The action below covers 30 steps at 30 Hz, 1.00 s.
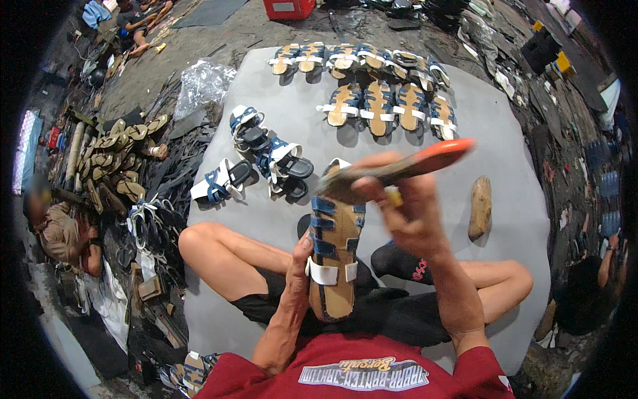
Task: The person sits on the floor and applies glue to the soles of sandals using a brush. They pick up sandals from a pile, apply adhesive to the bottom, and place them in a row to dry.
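My left hand (298, 269) is closed around the left side of an unfinished sandal (340, 253), held upright above my lap. The sandal's tan underside faces me, with blue and white strap ends folded over its edges. My right hand (413, 213) grips a dark metal hand tool (392, 171) with an orange-red handle end, slightly blurred. The tool's other end is at the top of the sandal; whether it touches cannot be made out. Something small and yellow shows among my right fingers. To the right, a tan foot-shaped shoe last (480, 207) lies on the grey mat (505, 266).
Several blue-and-white sandals (378, 110) stand in rows at the mat's far side. More finished-looking sandals (286, 159) with black soles lie to the left. Beyond the mat are piled tan soles (119, 153), clear plastic (205, 86), a red box (289, 8) and other people, one at left (66, 233).
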{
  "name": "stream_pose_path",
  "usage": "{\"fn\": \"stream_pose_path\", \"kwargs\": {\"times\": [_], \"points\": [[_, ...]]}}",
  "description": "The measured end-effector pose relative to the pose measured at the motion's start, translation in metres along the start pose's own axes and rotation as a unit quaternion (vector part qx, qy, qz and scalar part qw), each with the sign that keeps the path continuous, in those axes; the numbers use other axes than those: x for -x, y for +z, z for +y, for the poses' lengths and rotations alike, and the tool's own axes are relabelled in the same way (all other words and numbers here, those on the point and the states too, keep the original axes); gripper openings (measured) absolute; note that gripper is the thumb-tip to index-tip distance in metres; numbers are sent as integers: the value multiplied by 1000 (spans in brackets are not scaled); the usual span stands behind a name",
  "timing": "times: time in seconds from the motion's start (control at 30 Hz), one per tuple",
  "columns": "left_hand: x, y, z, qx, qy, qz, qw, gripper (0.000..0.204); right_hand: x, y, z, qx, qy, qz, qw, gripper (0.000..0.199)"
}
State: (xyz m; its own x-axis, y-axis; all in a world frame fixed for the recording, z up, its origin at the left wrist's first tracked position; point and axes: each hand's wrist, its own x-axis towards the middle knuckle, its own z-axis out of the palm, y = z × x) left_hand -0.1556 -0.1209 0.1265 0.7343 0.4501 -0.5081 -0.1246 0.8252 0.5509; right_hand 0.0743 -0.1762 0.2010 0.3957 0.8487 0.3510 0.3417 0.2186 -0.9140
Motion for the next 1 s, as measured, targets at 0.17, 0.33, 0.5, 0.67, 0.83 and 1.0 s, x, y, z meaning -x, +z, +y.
{"fn": "stream_pose_path", "kwargs": {"times": [0.17, 0.33, 0.5, 0.67, 0.83, 1.0], "points": [[-2, -9, 2, 43, 47, 40, 997, 77, 3, -17, 1, 127, 54, -74, 988, 22], [-4, -10, 2, 18, 12, 15, 1000, 76, -7, -1, -6, -6, -6, 14, 1000, 20], [-2, -7, 10, 87, 97, 24, 991, 61, 9, -5, -15, -86, 194, -81, 974, 19], [-10, -20, -3, 91, 51, -15, 994, 66, -19, -2, 12, -94, 99, 73, 988, 29], [-22, -6, 24, -29, 98, 50, 994, 73, 20, 31, 3, -78, 212, -32, 974, 27], [-36, -28, 32, 46, 139, 10, 989, 70, 56, 12, -22, -140, 230, -107, 957, 27]]}}
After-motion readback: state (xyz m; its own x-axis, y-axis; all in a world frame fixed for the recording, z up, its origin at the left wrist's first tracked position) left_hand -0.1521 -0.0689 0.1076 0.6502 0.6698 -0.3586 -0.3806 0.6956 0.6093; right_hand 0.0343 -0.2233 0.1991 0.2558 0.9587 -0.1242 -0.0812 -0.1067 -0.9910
